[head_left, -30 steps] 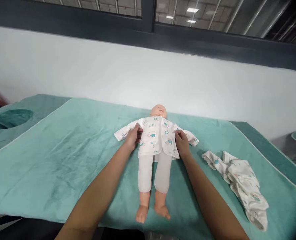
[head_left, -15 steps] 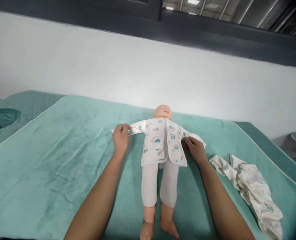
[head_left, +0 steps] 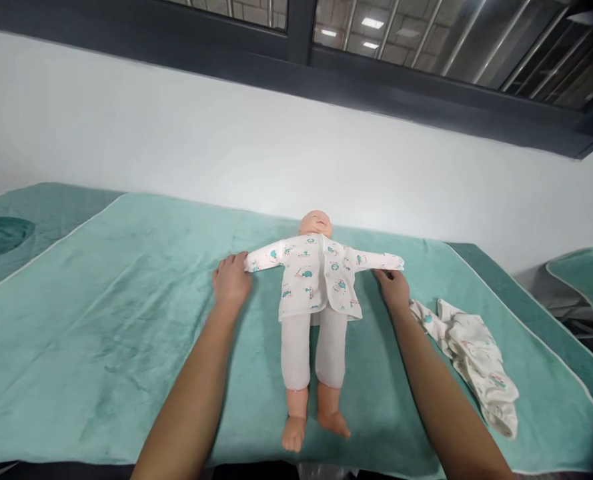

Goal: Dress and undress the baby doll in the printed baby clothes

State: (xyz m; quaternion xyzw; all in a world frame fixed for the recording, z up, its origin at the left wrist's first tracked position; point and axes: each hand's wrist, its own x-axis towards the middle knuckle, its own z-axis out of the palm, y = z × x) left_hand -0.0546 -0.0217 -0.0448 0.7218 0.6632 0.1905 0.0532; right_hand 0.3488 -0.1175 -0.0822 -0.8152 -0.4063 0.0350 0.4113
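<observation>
Plainly, the doll (head_left: pixel 297 348) lies face-up on the green sheet (head_left: pixel 141 313) in a white printed jacket (head_left: pixel 302 283); its sleeves (head_left: pixel 267 257) stretch straighter than earlier; left hand (head_left: pixel 231 285) and right hand (head_left: pixel 394 291) touch them, whether clamped I cannot tell.

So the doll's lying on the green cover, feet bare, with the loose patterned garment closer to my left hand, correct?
No, the loose patterned garment lies closer to your right hand, as the head view shows; the doll is on the green cover, feet bare.

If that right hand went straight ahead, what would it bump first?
Probably the white, teal-printed cloth sleeve just ahead. The right hand seems to touch its edge, though depth is unclear.
</observation>
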